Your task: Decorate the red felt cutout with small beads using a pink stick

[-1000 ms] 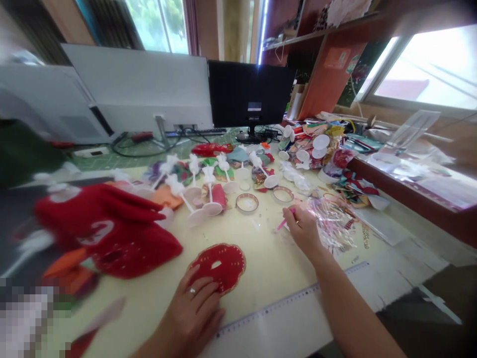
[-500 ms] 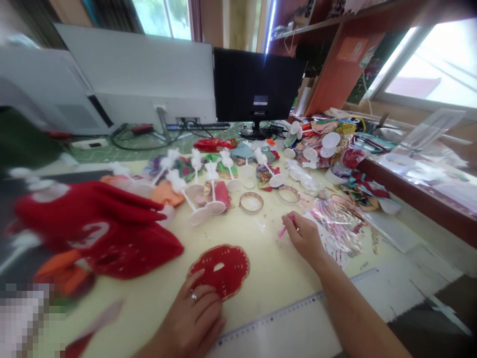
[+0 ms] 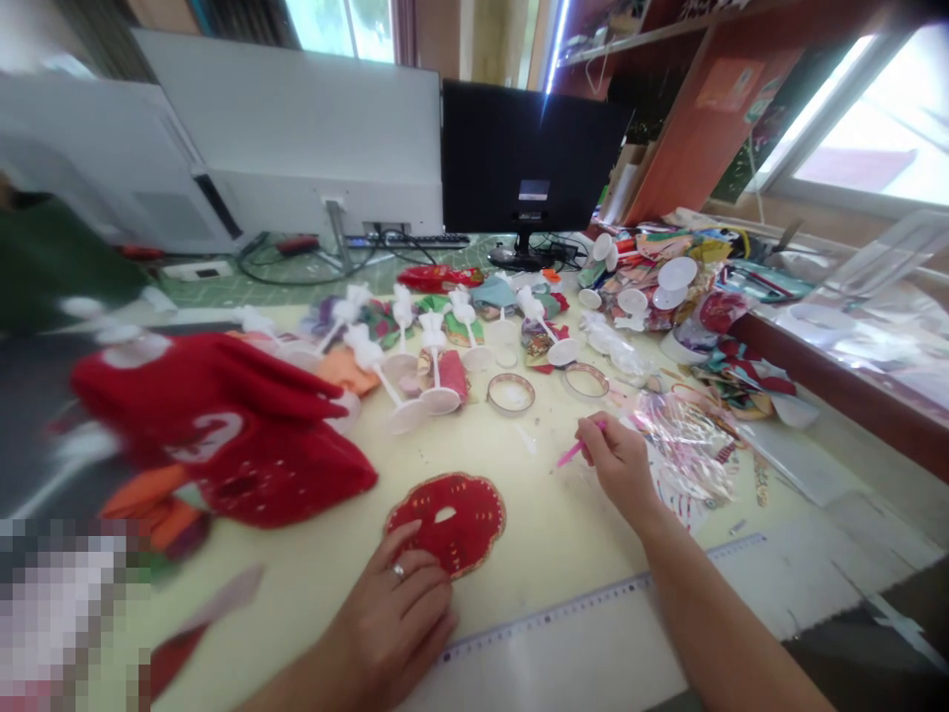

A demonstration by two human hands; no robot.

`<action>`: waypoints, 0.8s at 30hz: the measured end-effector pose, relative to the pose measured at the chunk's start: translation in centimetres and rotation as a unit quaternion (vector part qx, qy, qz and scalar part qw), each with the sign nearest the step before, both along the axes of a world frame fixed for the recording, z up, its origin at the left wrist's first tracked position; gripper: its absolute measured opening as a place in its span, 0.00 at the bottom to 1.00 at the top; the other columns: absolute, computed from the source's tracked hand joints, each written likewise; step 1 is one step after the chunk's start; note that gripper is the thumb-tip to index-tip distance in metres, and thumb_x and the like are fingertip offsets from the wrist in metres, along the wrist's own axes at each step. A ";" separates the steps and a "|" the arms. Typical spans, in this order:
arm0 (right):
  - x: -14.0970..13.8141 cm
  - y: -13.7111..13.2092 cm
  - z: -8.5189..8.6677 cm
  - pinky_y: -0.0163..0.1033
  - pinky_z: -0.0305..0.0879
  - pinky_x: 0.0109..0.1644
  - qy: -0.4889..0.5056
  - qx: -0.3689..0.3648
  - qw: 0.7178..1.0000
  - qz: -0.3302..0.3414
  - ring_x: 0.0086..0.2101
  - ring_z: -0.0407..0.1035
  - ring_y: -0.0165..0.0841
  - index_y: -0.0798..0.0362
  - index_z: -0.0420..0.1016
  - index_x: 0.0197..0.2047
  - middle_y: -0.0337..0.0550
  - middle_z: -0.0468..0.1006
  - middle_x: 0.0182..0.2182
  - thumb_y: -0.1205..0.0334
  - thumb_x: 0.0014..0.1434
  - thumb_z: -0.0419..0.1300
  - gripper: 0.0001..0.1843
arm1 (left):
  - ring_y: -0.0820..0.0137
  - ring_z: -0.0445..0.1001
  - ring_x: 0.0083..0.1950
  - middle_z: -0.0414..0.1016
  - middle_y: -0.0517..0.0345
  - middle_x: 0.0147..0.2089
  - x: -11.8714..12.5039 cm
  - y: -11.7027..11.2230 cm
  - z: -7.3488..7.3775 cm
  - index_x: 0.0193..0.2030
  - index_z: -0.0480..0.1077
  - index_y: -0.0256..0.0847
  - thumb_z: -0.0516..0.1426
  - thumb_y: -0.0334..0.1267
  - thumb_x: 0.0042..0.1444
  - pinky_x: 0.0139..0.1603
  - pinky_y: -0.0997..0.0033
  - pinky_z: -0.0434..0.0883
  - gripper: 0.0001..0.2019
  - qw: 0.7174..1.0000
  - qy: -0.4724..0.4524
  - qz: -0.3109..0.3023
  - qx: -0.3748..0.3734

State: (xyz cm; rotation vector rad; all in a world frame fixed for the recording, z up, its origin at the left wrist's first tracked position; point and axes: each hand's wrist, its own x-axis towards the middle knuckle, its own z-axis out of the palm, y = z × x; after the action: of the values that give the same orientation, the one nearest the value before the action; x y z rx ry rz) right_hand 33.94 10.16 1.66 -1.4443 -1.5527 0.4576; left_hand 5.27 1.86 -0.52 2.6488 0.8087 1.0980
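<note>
At the left, a soft red cloth garment with a white curved motif (image 3: 297, 470) lies bunched on the pale yellow table top (image 3: 534, 554). To its right, the left hand (image 3: 396, 613) is spread, its fingertips resting on the near left edge of a flat red fabric piece with scalloped gold trim and a small pale opening (image 3: 471, 524), which lies before the person; nothing is gripped there. Beyond it stands a round brownish-edged tape roll (image 3: 511, 408). Further right, a slim pink pen-like tool (image 3: 570, 454) is pinched in the closed fingers of the right hand (image 3: 621, 463), well apart from the fabric; whether its tip meets the table is too small to tell. Shiny clear plastic packets (image 3: 689, 445) lie just beyond that hand. The step in hand seems to be steadying the fabric while the tool is readied; using it there would call for keeping the piece flat and bringing the tip leftward, lightly.
</note>
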 end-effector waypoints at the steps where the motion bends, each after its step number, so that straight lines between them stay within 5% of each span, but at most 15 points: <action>1: -0.3 -0.1 0.0 0.33 0.53 0.24 0.025 -0.013 1.000 0.012 0.18 0.56 0.26 0.53 0.65 0.25 0.33 0.62 0.15 0.54 0.61 0.51 0.16 | 0.68 0.69 0.38 0.74 0.56 0.32 -0.1 -0.1 -0.1 0.36 0.70 0.34 0.55 0.25 0.53 0.60 0.50 0.59 0.05 1.000 0.005 -0.001 -0.004; 12: -4.8 -2.2 -0.6 0.32 0.58 0.23 0.196 -0.193 0.940 0.201 0.18 0.59 0.24 0.55 0.68 0.25 0.37 0.70 0.17 0.51 0.59 0.54 0.18 | 0.67 0.70 0.38 0.75 0.53 0.34 0.0 -0.8 -0.2 0.31 0.68 0.35 0.56 0.29 0.54 0.54 0.53 0.64 0.02 0.999 0.053 0.005 -0.006; 24: -5.6 -2.7 -1.2 0.33 0.58 0.24 0.177 -0.245 0.924 0.236 0.19 0.60 0.25 0.55 0.70 0.26 0.37 0.72 0.19 0.50 0.59 0.55 0.18 | 0.64 0.69 0.41 0.75 0.50 0.39 0.2 -0.9 -0.6 0.33 0.69 0.35 0.55 0.32 0.55 0.51 0.55 0.64 0.03 0.994 0.106 -0.004 -0.010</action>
State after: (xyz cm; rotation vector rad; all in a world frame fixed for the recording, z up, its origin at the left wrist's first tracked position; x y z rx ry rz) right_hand 28.30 7.42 0.50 -1.2288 -1.5378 1.3992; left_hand 5.44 0.97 -1.16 2.7817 0.8402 0.8092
